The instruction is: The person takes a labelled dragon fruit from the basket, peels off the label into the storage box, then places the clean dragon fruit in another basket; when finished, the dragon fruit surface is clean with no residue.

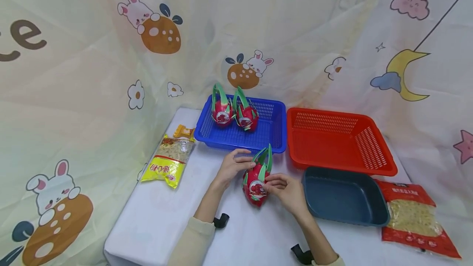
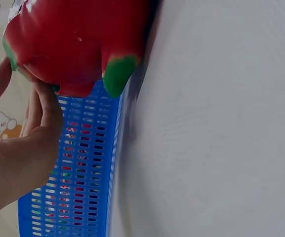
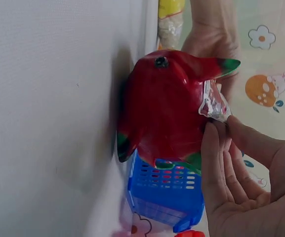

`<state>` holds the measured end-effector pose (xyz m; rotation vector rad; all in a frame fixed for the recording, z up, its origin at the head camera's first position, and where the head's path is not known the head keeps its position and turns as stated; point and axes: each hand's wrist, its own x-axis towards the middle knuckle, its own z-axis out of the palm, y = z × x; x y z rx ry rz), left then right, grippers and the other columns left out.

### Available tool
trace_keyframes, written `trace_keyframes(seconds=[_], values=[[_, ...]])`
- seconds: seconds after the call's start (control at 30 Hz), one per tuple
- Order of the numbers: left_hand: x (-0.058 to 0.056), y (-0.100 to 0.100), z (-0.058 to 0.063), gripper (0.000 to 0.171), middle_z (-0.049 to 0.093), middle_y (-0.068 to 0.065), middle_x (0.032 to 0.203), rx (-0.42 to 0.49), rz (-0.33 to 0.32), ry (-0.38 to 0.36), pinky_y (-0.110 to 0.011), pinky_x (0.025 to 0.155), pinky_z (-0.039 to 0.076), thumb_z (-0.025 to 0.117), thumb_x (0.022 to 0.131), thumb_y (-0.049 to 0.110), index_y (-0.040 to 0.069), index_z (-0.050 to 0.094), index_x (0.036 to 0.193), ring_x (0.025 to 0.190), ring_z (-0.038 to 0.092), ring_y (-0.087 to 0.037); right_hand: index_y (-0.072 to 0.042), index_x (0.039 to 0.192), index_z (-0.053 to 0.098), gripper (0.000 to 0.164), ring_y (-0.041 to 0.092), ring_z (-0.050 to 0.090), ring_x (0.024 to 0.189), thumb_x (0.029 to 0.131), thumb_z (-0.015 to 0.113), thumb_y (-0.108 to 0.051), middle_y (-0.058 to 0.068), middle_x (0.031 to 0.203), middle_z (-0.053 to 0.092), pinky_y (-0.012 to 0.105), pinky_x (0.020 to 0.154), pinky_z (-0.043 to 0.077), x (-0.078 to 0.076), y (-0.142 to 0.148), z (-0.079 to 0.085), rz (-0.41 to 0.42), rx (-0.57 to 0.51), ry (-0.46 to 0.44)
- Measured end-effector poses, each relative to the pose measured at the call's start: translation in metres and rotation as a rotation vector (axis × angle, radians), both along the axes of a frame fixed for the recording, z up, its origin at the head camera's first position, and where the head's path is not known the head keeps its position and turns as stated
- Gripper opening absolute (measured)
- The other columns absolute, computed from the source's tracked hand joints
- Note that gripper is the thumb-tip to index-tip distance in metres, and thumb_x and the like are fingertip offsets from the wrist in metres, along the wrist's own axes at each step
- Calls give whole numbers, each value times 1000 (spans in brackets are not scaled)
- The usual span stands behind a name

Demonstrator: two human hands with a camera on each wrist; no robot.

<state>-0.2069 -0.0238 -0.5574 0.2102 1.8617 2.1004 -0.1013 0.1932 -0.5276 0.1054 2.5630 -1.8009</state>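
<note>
A dragon fruit (image 1: 252, 177) with green leaf tips lies on the white table, in front of the blue basket (image 1: 240, 143). My left hand (image 1: 233, 168) holds it at its leafy upper left; thumb and fingertips touch its side in the left wrist view. On its upper face is a shiny sticker (image 3: 214, 102). My right hand (image 1: 290, 194) pinches the edge of that sticker between thumb and forefinger. Two more dragon fruits, a left one (image 1: 222, 112) and a right one (image 1: 246, 116), sit in the blue basket.
A red basket (image 1: 325, 159) stands right of the blue one, with a dark teal tray (image 1: 345, 196) before it. A red noodle bag (image 1: 415, 216) lies at far right. On the left are a yellow bag (image 1: 168, 161) and a small orange packet (image 1: 182, 131).
</note>
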Motion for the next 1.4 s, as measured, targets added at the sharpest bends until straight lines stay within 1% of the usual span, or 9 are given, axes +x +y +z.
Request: trace_keyframes(seconds=[0.07, 0.2, 0.33, 0.43, 0.63, 0.77, 1.0, 1.23, 1.4], values=[[0, 1, -2, 57, 78, -10, 116, 15, 9, -6, -41, 105, 53, 88, 86, 20, 7, 62, 136, 109, 74, -23, -9, 108, 78, 27, 21, 76, 85, 84, 89, -10, 6, 93, 78, 24, 78, 62, -1, 0, 0, 17, -34, -18], [0, 1, -5, 53, 77, -11, 116, 36, 25, -12, -36, 98, 57, 87, 87, 16, 4, 65, 133, 106, 75, -23, -1, 112, 76, 28, 24, 77, 85, 86, 86, -7, 13, 95, 78, 26, 79, 63, -3, 2, -1, 45, -123, -67], [-1, 3, -6, 46, 77, -11, 117, 50, 30, -3, -30, 93, 60, 87, 87, 14, 3, 71, 129, 107, 75, -21, 6, 115, 73, 31, 24, 77, 85, 88, 84, -6, 18, 98, 78, 27, 80, 63, -5, 6, -2, 63, -225, -124], [-2, 4, -6, 44, 77, -11, 117, 62, 29, 4, -28, 92, 60, 86, 87, 14, 2, 73, 127, 109, 74, -20, 8, 117, 72, 33, 24, 77, 86, 90, 82, -7, 19, 102, 78, 28, 81, 63, -5, 10, -2, 71, -272, -158], [0, 5, -5, 42, 77, -12, 116, 70, 31, -8, -30, 91, 60, 87, 86, 16, 2, 75, 124, 108, 75, -22, 11, 121, 70, 35, 23, 78, 89, 92, 79, -5, 21, 105, 77, 31, 83, 63, -6, 13, -3, 77, -328, -186], [2, 7, -4, 42, 78, -13, 115, 73, 38, -25, -30, 88, 61, 87, 85, 17, 1, 75, 123, 105, 75, -22, 12, 122, 70, 35, 22, 78, 89, 93, 78, -4, 20, 105, 78, 31, 83, 63, -5, 14, -4, 62, -353, -197], [1, 6, -7, 39, 78, -14, 112, 79, 63, -35, -29, 84, 62, 88, 85, 15, 2, 77, 120, 100, 76, -20, 12, 124, 69, 36, 22, 78, 92, 92, 79, -4, 19, 106, 78, 34, 85, 62, -4, 12, -6, 47, -401, -215], [2, 7, -5, 41, 78, -13, 112, 84, 52, -46, -29, 85, 62, 88, 84, 15, 1, 76, 121, 101, 76, -20, 14, 126, 66, 38, 21, 78, 92, 94, 76, -3, 19, 107, 78, 34, 86, 62, -2, 13, -6, 48, -451, -222], [4, 5, -2, 39, 78, -14, 112, 80, 56, -41, -31, 86, 62, 88, 85, 14, 2, 77, 120, 103, 76, -21, 14, 128, 63, 41, 20, 77, 94, 94, 77, -5, 17, 109, 78, 33, 87, 62, -2, 12, -7, 58, -477, -234]])
